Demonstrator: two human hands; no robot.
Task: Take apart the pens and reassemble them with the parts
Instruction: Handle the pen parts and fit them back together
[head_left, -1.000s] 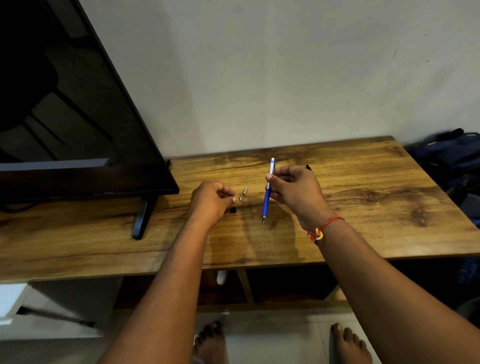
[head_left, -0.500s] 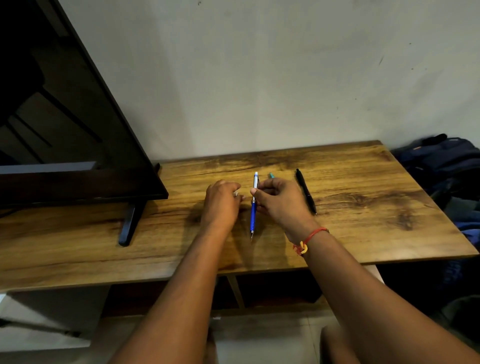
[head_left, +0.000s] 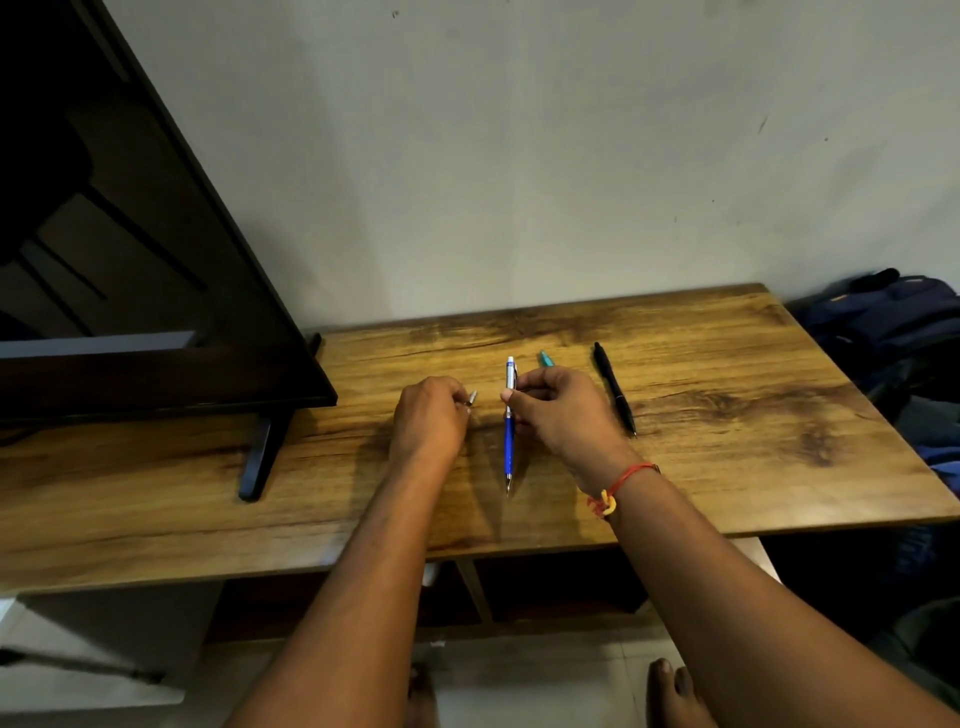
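A blue pen (head_left: 509, 441) with a silver upper half is held over the wooden table (head_left: 727, 441), tip pointing toward me. My right hand (head_left: 558, 415) pinches it near the silver part. My left hand (head_left: 428, 421) is just left of it, fingers curled, pinching a small silver pen part (head_left: 471, 398). A black pen (head_left: 614, 387) lies on the table to the right of my right hand. The end of a teal pen (head_left: 545, 358) shows behind my right hand; the rest is hidden.
A large dark TV screen (head_left: 130, 260) stands on the table's left, with its black foot (head_left: 260, 457) near my left arm. A dark blue backpack (head_left: 893, 322) lies beyond the table's right edge. A wall runs behind the table.
My left hand has picked up the small silver part from the table. The view has shifted, so the black and teal pens now show beside my right hand.
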